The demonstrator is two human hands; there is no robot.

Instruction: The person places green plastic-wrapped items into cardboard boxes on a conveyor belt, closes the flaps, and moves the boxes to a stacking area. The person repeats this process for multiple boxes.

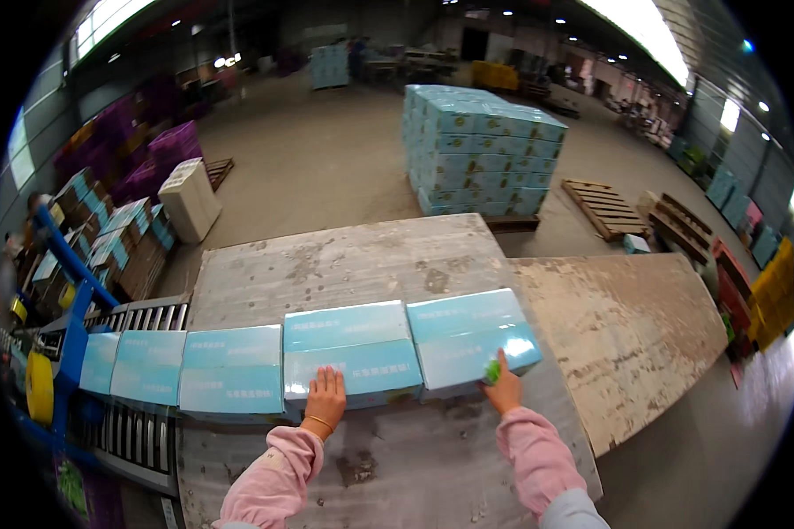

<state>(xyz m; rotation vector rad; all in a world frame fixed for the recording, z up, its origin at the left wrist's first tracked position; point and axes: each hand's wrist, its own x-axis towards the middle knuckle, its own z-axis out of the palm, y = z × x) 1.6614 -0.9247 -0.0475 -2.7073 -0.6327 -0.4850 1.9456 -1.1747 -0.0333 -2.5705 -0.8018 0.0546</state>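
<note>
A row of several light-blue cardboard boxes with white printed writing runs across a worn wooden table. My left hand lies with its fingers on the top front edge of the second box from the right; it grasps nothing. At the rightmost box, my right hand touches the front right part, index finger stretched over the top. A small bright green thing shows by its thumb; whether it is held or on the box, I cannot tell. The leftmost box sits at the blue machine frame.
On the left, a blue-framed carton taping machine with a yellow tape roll stands over a roller conveyor. A lower wooden board adjoins the table's right. Beyond are a wrapped box stack on a pallet, and a bare wooden pallet.
</note>
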